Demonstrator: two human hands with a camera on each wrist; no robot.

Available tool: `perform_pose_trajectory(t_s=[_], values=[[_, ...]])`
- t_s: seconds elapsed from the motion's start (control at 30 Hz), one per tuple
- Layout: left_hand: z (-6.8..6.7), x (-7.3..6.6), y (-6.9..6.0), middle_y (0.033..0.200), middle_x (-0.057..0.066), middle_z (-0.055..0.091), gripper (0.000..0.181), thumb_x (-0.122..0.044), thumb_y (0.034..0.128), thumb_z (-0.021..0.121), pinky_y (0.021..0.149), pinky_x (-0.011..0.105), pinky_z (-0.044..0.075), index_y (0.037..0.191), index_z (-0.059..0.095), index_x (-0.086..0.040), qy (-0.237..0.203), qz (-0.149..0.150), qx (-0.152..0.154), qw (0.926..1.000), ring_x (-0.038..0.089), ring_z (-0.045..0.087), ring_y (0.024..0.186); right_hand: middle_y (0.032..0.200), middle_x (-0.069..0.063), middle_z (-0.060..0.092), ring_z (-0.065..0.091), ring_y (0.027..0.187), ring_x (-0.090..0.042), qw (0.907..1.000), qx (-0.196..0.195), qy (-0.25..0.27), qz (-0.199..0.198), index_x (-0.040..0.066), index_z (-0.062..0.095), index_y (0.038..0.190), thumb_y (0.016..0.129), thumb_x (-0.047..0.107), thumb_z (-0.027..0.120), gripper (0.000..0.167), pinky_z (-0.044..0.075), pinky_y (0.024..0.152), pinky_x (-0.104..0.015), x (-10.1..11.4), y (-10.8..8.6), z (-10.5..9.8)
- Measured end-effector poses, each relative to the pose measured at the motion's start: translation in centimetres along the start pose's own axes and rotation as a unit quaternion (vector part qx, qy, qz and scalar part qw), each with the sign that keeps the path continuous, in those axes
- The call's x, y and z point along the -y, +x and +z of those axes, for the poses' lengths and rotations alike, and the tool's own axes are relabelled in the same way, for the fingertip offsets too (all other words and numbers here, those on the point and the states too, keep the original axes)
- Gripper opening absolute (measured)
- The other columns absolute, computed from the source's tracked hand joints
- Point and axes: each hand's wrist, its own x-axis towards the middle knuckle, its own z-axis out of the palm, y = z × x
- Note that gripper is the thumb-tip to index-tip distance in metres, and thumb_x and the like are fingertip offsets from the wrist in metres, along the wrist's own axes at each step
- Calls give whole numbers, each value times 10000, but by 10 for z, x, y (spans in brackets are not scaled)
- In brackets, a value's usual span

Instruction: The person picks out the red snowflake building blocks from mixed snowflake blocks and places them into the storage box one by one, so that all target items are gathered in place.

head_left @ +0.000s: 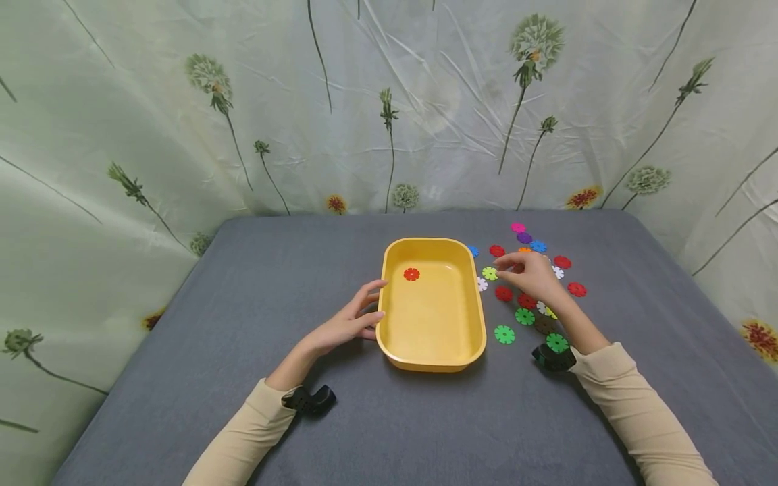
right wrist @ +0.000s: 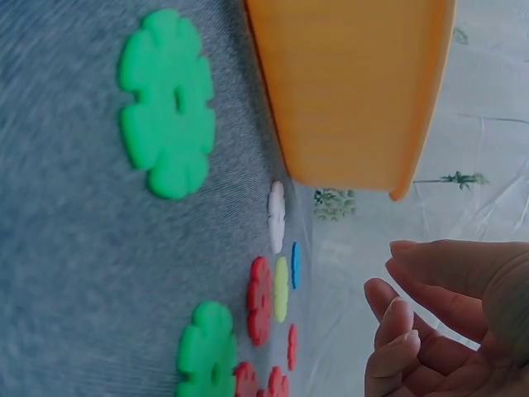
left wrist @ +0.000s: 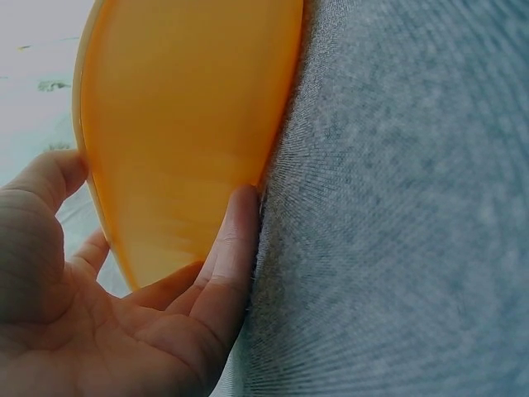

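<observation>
Here, left fingers [left wrist: 240, 219] apart against yellow tray [head_left: 431, 324], right fingers [right wrist: 395, 356] slightly parted above discs [head_left: 504, 293].

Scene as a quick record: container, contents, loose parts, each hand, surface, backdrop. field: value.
container: yellow tray, upright
contents: one red disc
loose parts: notched discs right of the tray, including red, green, blue, white, purple
left hand: touches the tray's left side, thumb at the rim
right hand: above the loose discs, nothing visibly held; yellow-green disc near its fingertips
surface: gray cloth
backdrop: flower-printed curtain
</observation>
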Motion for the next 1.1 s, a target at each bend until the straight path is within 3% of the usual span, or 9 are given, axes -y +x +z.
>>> perform_pose_trajectory(t_s=[0.27, 0.53, 0.97, 1.1], values=[[0, -1, 0, 1556, 140, 147, 604, -273, 975, 492, 899, 382, 544, 1450, 126, -348, 50, 19, -41, 10000, 348, 471, 1271, 958, -198, 682, 584, 738, -188, 10000, 81, 27, 12, -16, 671, 1068, 846, 111, 656, 257, 473, 571, -171, -8, -1, -1], [-1, 0, -1, 1557, 120, 150, 603, -267, 974, 494, 896, 379, 545, 1446, 131, -362, 37, -31, -30, 10000, 337, 480, 1266, 950, -194, 679, 527, 680, -142, 9985, 478, -21, 285, -13, 672, 1063, 833, 133, 676, 273, 452, 528, -204, -17, -1, 0], [1, -1, -1, 1553, 131, 152, 602, -250, 979, 485, 897, 380, 545, 1451, 128, -357, 33, -38, -46, 10000, 345, 476, 1267, 1017, -228, 683, 607, 812, -210, 9956, 869, -100, 332, -44, 659, 1079, 827, 99, 673, 291, 518, 649, -251, -21, -2, 0], [1, -1, -1, 1551, 142, 151, 602, -261, 979, 485, 896, 381, 545, 1453, 125, -349, 13, -1, -15, 10000, 346, 478, 1266, 966, -207, 682, 562, 775, -186, 9943, 989, -107, 388, -41, 659, 1071, 816, 118, 698, 303, 487, 612, -238, -22, -3, 0]])
